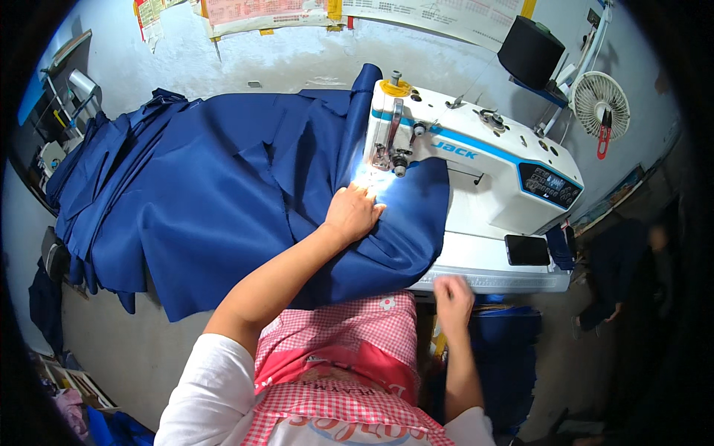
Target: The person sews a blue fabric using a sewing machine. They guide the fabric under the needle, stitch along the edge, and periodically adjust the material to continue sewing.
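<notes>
A large dark blue fabric (pixel 216 208) spreads over the table and under the needle area of a white and blue sewing machine (pixel 476 160). My left hand (pixel 352 213) presses on this fabric just in front of the lit presser foot, fingers bunched and the thumb towards the right. Its fingertips are washed out by the lamp. Nearer to me, my right hand (pixel 452 296) is curled closed by the table's front edge, right of the fabric and slightly blurred. What it holds, if anything, is hidden.
A dark phone (pixel 526 250) lies on the table's right end. Behind the machine are a black thread cone (pixel 530 52) and a small fan (pixel 599 104) with red-handled snips (pixel 605 135) hanging on it. Blue cloth (pixel 506 349) hangs below the table. Another person (pixel 613 275) is at far right.
</notes>
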Available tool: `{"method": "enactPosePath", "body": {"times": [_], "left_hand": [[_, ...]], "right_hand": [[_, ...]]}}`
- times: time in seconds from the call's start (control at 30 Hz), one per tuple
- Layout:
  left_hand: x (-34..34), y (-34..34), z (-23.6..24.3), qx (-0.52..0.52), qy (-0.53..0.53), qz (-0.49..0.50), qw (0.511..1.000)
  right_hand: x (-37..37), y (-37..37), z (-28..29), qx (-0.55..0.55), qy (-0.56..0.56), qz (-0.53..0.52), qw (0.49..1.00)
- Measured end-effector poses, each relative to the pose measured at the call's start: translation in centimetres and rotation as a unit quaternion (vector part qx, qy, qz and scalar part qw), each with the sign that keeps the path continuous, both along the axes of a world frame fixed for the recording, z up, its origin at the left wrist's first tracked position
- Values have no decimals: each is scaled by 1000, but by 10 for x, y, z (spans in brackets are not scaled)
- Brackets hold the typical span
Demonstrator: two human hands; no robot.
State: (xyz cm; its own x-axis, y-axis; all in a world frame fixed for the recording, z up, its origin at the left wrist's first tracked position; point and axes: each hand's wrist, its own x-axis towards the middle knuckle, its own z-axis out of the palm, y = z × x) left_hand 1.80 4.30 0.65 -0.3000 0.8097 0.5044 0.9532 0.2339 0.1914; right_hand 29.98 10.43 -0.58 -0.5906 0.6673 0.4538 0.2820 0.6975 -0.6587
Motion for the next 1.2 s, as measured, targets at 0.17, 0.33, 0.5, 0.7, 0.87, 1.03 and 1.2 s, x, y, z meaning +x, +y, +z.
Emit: {"method": "enactPosePath", "body": {"times": [0.17, 0.33, 0.5, 0.7, 0.87, 1.03, 1.2], "left_hand": [[2, 4, -3, -9, 23, 11, 1000], [3, 2, -6, -21, 63, 30, 997], [4, 4, -9, -8, 60, 33, 998], [-35, -15, 0, 39, -74, 94, 992], [-33, -51, -7, 111, -128, 139, 976], [9, -109, -5, 76, -91, 240, 964], [12, -164, -16, -59, -59, 290, 953]], "right_hand": [[-2, -79, -74, -509, 17, 191, 839], [-95, -121, -141, -685, 115, 214, 686], [-118, -140, -158, -760, 228, 202, 574], [20, -118, -104, -405, -2, 175, 897], [89, -10, -66, -466, 153, -120, 863], [70, -2, 24, 165, -205, -206, 942], [27, -96, 159, 77, 31, 159, 984]]}}
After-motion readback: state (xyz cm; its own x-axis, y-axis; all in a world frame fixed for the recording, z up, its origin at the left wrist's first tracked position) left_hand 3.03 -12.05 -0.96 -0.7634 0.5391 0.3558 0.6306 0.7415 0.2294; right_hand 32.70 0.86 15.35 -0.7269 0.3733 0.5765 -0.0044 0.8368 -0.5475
